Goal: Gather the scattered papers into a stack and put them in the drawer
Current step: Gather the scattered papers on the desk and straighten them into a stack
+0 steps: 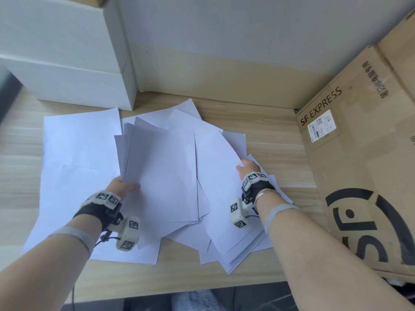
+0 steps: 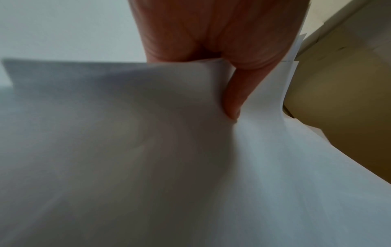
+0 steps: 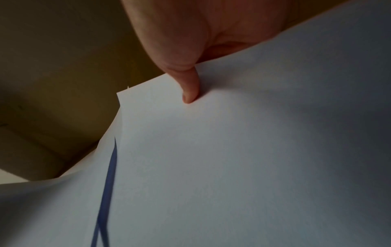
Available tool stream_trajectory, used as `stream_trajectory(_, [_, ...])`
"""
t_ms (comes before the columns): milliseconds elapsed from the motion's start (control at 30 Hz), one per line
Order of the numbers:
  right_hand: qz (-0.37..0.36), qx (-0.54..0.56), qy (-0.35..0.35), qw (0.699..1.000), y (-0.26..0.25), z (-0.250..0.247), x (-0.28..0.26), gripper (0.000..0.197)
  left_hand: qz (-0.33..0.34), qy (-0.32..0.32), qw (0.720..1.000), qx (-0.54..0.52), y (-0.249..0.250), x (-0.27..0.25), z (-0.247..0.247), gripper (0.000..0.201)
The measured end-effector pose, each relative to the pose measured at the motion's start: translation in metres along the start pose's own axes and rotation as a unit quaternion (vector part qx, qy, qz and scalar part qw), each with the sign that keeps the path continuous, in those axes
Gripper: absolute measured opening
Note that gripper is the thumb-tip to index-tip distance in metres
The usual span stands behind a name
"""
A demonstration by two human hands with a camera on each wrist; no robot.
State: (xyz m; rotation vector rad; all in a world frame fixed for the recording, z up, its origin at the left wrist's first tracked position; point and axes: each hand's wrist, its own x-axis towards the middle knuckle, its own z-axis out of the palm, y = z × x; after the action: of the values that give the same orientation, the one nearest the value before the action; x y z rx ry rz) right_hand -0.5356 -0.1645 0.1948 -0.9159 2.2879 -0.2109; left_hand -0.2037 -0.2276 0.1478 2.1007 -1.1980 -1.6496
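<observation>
Several white papers (image 1: 74, 144) lie fanned over the wooden desk (image 1: 276, 140). My left hand (image 1: 122, 187) grips a lifted bundle of sheets (image 1: 161, 171) at its left edge, thumb on top. In the left wrist view the thumb (image 2: 237, 100) presses into that bundle of sheets (image 2: 127, 150). My right hand (image 1: 248, 168) pinches the right edge of a curved sheet (image 1: 220, 176); the right wrist view shows its thumb (image 3: 190, 90) on the sheet (image 3: 232, 167), fingers hidden beneath. No drawer is in view.
A big SF Express cardboard box (image 1: 363, 167) stands close on the right. White boxes (image 1: 67, 52) are stacked at the back left against the wall. The desk's front edge (image 1: 179, 290) runs near my arms, with dark floor below.
</observation>
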Motion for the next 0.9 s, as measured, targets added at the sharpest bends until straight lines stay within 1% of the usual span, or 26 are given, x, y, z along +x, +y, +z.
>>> stream_trajectory(300, [0.042, 0.018, 0.043, 0.998, 0.022, -0.017, 0.011, 0.03, -0.007, -0.009, 1.0, 0.024, 0.002, 0.004, 0.007, 0.039])
stream_trajectory(567, [0.07, 0.093, 0.127, 0.985, 0.033, -0.039, 0.014, 0.024, -0.014, -0.005, 0.998, 0.055, 0.01, 0.002, 0.008, 0.043])
stream_trajectory(833, [0.085, 0.153, 0.176, 0.969, 0.035, -0.068, 0.014, 0.03, -0.033, 0.001, 0.995, 0.095, 0.017, 0.002, 0.011, 0.045])
stream_trajectory(900, [0.099, 0.182, 0.174, 0.963, 0.033, -0.071, 0.014, 0.034, -0.034, 0.003, 0.993, 0.116, 0.019, 0.001, 0.011, 0.04])
